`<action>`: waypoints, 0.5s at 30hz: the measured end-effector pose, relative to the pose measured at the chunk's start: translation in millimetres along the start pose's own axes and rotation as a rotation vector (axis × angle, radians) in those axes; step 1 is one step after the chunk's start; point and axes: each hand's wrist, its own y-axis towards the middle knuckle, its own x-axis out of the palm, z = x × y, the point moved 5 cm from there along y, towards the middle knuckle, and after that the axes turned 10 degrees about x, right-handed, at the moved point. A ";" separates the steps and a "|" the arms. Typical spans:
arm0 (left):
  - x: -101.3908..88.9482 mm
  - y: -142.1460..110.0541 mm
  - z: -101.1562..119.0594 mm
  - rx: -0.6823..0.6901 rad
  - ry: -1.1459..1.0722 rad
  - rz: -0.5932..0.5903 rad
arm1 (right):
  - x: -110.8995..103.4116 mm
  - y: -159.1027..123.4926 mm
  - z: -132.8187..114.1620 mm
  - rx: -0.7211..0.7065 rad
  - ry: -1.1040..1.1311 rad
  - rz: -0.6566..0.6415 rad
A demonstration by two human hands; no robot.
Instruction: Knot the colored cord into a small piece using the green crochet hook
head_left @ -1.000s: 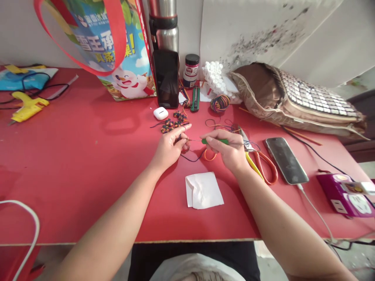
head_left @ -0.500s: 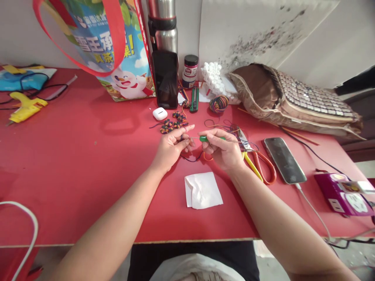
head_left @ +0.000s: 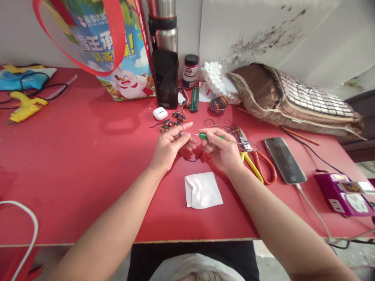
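The blue shopping bag [head_left: 133, 80] carries 3 lines of Chinese print: small white 蜜雪冰 running up to the red strap [head_left: 116, 35], large white 雪王承 under it, then yellow 真茶 and, past the strap, what looks like 果 with an exclamation mark. The strap partly covers every line. On the dark-lidded jar [head_left: 190, 72], the lettering is too small to read.

Place: looks like a hobby craft corner; home or small workshop, can't tell
Table [head_left: 88, 171]: glue gun [head_left: 27, 107], cutter [head_left: 195, 99], yarn ball [head_left: 219, 104], knotted cord [head_left: 168, 123]
By wall [head_left: 189, 27]: flask [head_left: 166, 40], shopping bag [head_left: 129, 84], upright phone [head_left: 165, 80]
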 end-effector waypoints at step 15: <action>2.5 1.1 -1.7 0.078 -0.040 -0.017 | 4.3 0.3 4.7 -0.016 0.022 0.007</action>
